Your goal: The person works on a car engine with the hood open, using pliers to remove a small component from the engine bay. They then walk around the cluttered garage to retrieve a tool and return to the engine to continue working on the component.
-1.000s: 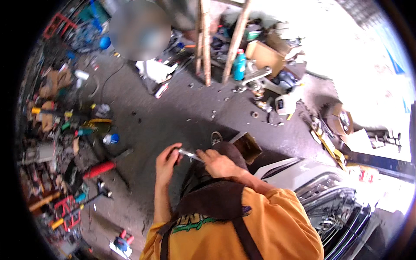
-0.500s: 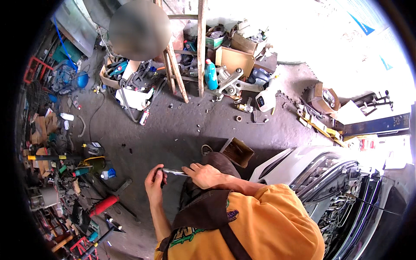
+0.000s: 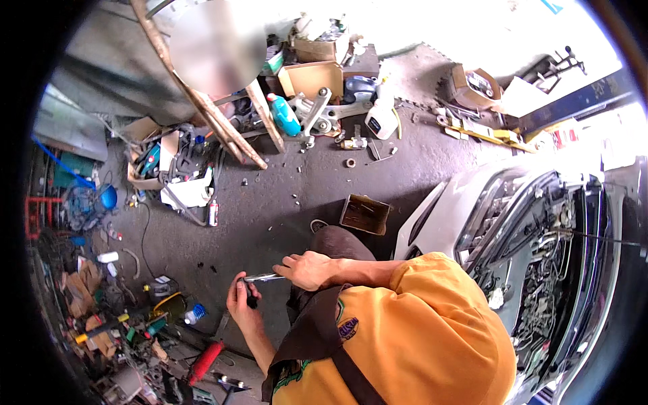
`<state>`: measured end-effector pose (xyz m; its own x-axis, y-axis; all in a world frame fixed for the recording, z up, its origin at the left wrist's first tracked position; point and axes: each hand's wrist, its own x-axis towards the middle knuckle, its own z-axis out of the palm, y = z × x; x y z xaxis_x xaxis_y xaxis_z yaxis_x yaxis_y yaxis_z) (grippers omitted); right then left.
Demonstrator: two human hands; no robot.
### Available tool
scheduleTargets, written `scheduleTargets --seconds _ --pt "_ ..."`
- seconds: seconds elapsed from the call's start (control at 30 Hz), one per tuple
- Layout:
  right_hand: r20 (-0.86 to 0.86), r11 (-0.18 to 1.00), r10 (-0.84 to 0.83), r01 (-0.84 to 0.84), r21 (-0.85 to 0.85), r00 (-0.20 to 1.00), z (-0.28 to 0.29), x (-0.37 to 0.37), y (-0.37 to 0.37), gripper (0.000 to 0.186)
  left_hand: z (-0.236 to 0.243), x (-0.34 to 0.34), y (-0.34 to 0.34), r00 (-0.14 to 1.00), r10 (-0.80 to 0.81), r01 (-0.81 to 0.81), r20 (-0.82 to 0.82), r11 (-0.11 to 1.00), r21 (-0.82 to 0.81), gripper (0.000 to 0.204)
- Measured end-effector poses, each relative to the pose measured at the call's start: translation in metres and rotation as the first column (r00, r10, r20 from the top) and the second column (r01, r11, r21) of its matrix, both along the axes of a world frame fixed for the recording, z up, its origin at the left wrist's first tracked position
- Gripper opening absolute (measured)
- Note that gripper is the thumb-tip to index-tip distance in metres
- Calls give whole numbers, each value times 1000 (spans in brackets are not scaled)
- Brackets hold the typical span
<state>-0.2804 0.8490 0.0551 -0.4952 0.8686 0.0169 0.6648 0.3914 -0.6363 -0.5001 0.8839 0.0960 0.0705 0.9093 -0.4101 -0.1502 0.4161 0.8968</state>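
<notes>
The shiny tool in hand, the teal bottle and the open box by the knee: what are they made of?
The tool looks like polished metal, silvery with bright glints. The bottle seems smooth plastic, bright and glossy. The box may be worn cardboard, matte brown; wood isn't ruled out.

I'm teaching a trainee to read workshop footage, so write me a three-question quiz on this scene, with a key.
1. Which thing spans the gap between the left hand and the right hand?
A) a red cylinder
B) a silver metal piece
C) a wooden pole

2. True or false: the teal bottle is farther to the person's left than the white jug.

3. Fill the gap: the person's ___ hand is the nearer one to the car.

Key: 1. B; 2. True; 3. right
</notes>
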Motion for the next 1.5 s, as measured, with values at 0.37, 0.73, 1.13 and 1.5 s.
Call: scheduleTargets --seconds 0.37,0.73,1.13,1.5 --pt "-41 986 -125 120 -117 991 5 33 8 47 0 38 33 995 -101 100 -10 994 -32 29" --pt "-11 903 -356 342 -260 934 -3 87 19 45 -8 99 69 979 -196 198 63 980 -24 30" --pt "-360 -702 -654 711 -36 -665 7 221 -172 35 -14 255 116 559 -827 826 56 550 -126 28" --pt "277 -701 -221 350 622 -935 2 284 -481 43 -22 328 179 398 -910 915 -117 403 -16 24"
